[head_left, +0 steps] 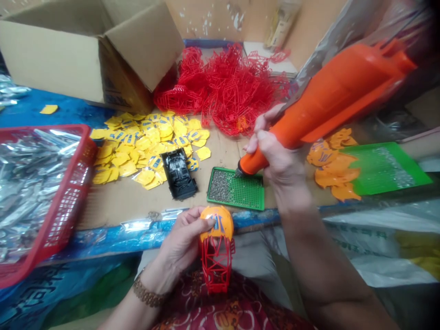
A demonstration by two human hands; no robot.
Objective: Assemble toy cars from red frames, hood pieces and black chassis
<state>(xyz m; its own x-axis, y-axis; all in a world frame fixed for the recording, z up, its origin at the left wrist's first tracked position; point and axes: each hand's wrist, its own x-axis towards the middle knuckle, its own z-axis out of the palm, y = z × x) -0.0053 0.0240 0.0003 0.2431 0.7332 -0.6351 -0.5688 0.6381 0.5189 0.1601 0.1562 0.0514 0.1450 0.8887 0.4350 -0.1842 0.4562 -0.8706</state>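
Screws fill one side of the green tray.

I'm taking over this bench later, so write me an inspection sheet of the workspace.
Surface: brown work surface, blue covering along the near edge, wrinkled.
Job's things: orange piece against a red frame; orange power tool, tip at a green tray of small metal bits.
Clutter: heaps of yellow pieces and tangled red frames; black part by the yellow heap.
Hands: left holds the orange piece; right grips the tool.
Cables: thin dark line behind the tool, too blurred to identify.
Surroundings: open cardboard box, red basket of silvery pieces, marked wall.
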